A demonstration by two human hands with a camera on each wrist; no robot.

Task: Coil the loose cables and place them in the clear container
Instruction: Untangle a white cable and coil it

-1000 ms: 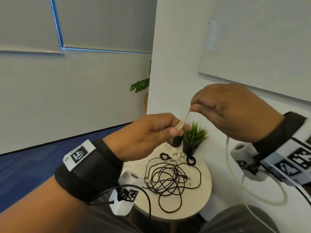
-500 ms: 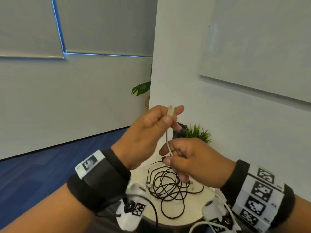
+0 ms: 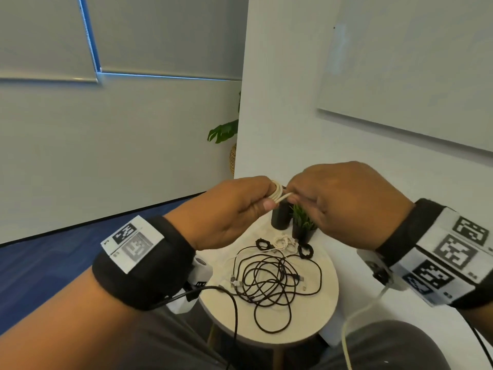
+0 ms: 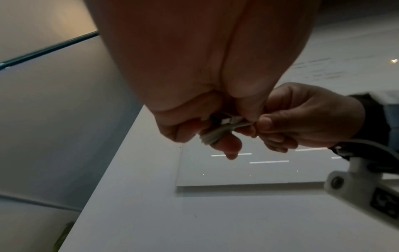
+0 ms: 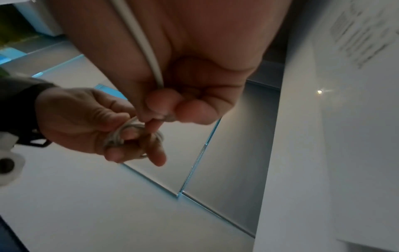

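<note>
My left hand [image 3: 262, 200] holds a small coil of white cable [image 3: 277, 194] wound round its fingers, raised above the round table [image 3: 290, 332]. My right hand [image 3: 298, 194] pinches the cable's free end right beside the coil. The same coil [image 4: 212, 136] shows in the left wrist view and again as the coil [image 5: 121, 134] in the right wrist view, looped over two left fingers. On the table lie a tangled black cable [image 3: 274, 284], a small white cable bundle [image 3: 284, 241] and two small black coils [image 3: 262, 244] [image 3: 305, 251]. No clear container is in view.
A small potted plant [image 3: 302, 225] and a dark cylinder [image 3: 280, 216] stand at the table's back edge, against the white wall. A larger leafy plant [image 3: 224, 130] stands behind the wall corner. Blue carpet [image 3: 40, 268] lies to the left.
My right hand dropped below the left and then came back up beside it, laying more white cable onto the coil. The left hand has kept its hold throughout.
</note>
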